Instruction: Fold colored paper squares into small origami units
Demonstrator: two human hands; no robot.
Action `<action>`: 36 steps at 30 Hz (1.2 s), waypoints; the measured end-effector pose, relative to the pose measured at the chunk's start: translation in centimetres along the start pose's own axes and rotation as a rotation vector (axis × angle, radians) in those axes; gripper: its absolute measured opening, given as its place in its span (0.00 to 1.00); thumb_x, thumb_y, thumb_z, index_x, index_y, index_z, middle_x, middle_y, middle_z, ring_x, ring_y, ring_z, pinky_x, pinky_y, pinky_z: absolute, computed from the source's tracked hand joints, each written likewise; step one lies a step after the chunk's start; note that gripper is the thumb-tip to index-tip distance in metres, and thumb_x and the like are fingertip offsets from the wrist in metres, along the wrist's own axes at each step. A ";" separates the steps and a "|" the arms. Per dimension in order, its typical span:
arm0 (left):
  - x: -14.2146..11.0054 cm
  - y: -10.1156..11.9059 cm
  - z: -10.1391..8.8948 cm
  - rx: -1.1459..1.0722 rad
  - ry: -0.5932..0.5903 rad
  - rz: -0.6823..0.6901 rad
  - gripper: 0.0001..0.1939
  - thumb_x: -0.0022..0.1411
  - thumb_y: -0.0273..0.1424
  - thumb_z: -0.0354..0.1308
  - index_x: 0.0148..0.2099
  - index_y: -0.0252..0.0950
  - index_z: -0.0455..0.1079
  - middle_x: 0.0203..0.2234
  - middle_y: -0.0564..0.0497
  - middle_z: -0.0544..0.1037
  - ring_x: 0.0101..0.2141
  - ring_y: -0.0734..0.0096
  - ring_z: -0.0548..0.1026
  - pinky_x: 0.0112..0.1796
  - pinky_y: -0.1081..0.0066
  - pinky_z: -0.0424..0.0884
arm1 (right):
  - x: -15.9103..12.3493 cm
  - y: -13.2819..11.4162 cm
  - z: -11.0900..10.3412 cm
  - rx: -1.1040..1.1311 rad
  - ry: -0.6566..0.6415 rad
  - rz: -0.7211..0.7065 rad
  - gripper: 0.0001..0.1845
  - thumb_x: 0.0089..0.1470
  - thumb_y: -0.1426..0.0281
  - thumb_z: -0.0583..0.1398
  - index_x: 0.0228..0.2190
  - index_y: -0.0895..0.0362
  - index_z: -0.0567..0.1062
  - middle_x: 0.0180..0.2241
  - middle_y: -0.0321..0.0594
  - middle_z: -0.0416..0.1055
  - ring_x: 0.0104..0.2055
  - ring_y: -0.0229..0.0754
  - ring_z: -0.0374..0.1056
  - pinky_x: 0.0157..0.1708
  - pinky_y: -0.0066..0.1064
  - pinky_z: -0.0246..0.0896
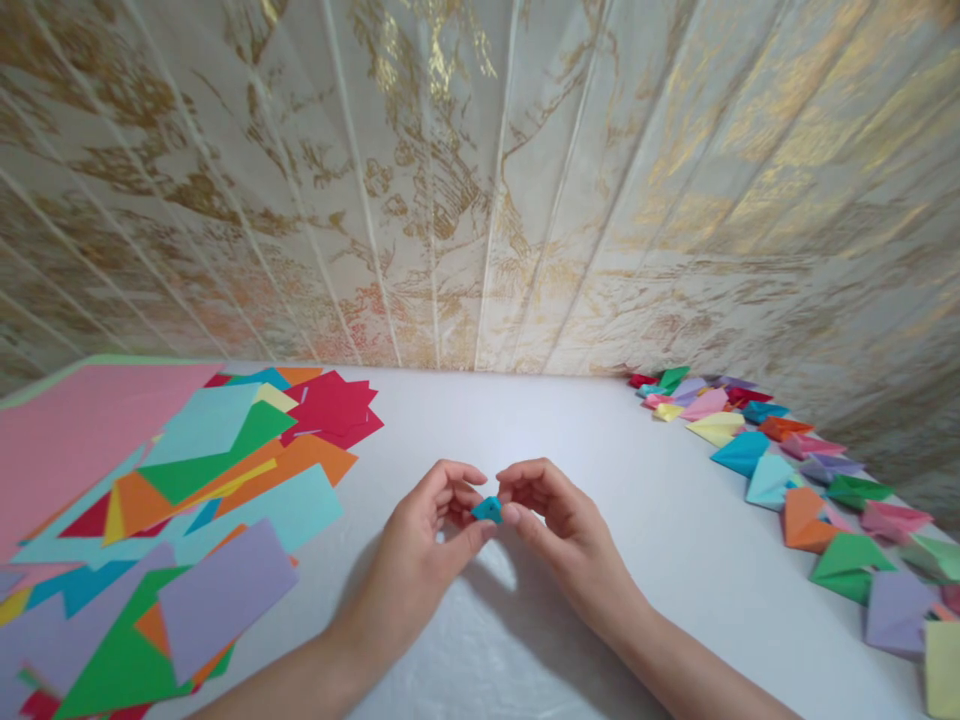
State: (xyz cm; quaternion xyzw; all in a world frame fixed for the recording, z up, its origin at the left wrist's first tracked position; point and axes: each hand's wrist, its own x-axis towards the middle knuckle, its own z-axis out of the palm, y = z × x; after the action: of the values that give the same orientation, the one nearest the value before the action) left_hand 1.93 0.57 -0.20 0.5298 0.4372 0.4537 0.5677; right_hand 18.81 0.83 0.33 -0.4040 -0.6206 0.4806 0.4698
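A small folded piece of blue paper [487,509] is held between both hands, a little above the white table [480,420]. My left hand [431,530] pinches its left and lower edge, thumb in front and fingers curled behind. On the other side, my right hand [559,530] has its thumb and fingertips closed at the paper's right edge. The paper looks folded to a point at the sides; its finer creases are too small to make out.
Loose coloured paper sheets [225,600] overlap on the left, beside a large pink sheet [90,430]. Rows of folded paper pieces [769,480] run along the right. A gold-patterned curtain [465,200] hangs behind the table.
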 end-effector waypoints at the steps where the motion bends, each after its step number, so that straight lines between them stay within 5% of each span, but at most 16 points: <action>1: -0.1 0.0 0.0 0.052 0.005 0.010 0.14 0.60 0.32 0.63 0.46 0.40 0.64 0.31 0.57 0.74 0.36 0.69 0.73 0.41 0.70 0.67 | -0.1 0.1 0.2 0.008 -0.002 0.046 0.07 0.58 0.65 0.65 0.38 0.53 0.76 0.33 0.36 0.74 0.36 0.40 0.70 0.38 0.30 0.63; 5: -0.7 -0.1 0.3 0.246 0.039 0.064 0.14 0.62 0.31 0.61 0.48 0.43 0.62 0.30 0.59 0.73 0.35 0.69 0.71 0.41 0.71 0.65 | -0.2 -0.1 0.2 -0.059 -0.031 0.029 0.09 0.59 0.65 0.64 0.29 0.55 0.77 0.29 0.35 0.73 0.34 0.39 0.68 0.37 0.29 0.61; 9: -1.3 0.7 0.4 0.381 -0.064 0.117 0.01 0.65 0.31 0.56 0.39 0.41 0.66 0.34 0.56 0.71 0.38 0.68 0.70 0.41 0.70 0.64 | -0.2 -0.5 -0.2 -0.082 -0.003 -0.069 0.09 0.61 0.66 0.63 0.28 0.55 0.76 0.29 0.34 0.72 0.32 0.38 0.67 0.36 0.28 0.59; 13: -1.3 1.1 0.4 0.390 -0.120 0.133 0.10 0.69 0.34 0.54 0.33 0.39 0.65 0.30 0.56 0.68 0.34 0.70 0.68 0.37 0.72 0.62 | -0.2 -0.5 -0.4 -0.081 -0.009 -0.100 0.11 0.61 0.65 0.63 0.27 0.55 0.75 0.27 0.33 0.70 0.31 0.37 0.65 0.34 0.28 0.58; 22: -1.5 1.4 0.4 0.426 -0.110 0.306 0.12 0.68 0.27 0.53 0.30 0.39 0.60 0.29 0.56 0.66 0.32 0.71 0.67 0.35 0.73 0.61 | -0.4 -0.7 0.1 0.006 -0.061 -0.059 0.14 0.62 0.61 0.62 0.27 0.55 0.74 0.27 0.34 0.69 0.31 0.37 0.63 0.33 0.28 0.57; 29: -0.9 0.5 -0.1 0.403 -0.078 0.153 0.04 0.64 0.31 0.59 0.38 0.40 0.66 0.33 0.55 0.72 0.37 0.67 0.71 0.40 0.70 0.65 | 0.3 0.3 -0.1 0.125 -0.028 0.134 0.16 0.55 0.56 0.66 0.28 0.56 0.75 0.27 0.35 0.71 0.31 0.38 0.65 0.34 0.30 0.60; 36: -0.6 1.1 -0.7 0.409 -0.100 0.141 0.05 0.63 0.28 0.57 0.42 0.42 0.69 0.38 0.54 0.77 0.41 0.65 0.73 0.45 0.68 0.66 | 0.8 1.0 -0.1 0.244 -0.018 0.161 0.20 0.49 0.55 0.70 0.31 0.54 0.69 0.24 0.30 0.67 0.27 0.36 0.62 0.29 0.27 0.56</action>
State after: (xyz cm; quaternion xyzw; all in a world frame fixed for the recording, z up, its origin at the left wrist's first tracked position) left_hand 1.09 0.19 0.90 0.6850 0.4534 0.3672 0.4363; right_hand 18.80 1.85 -0.44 -0.3882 -0.5273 0.5920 0.4698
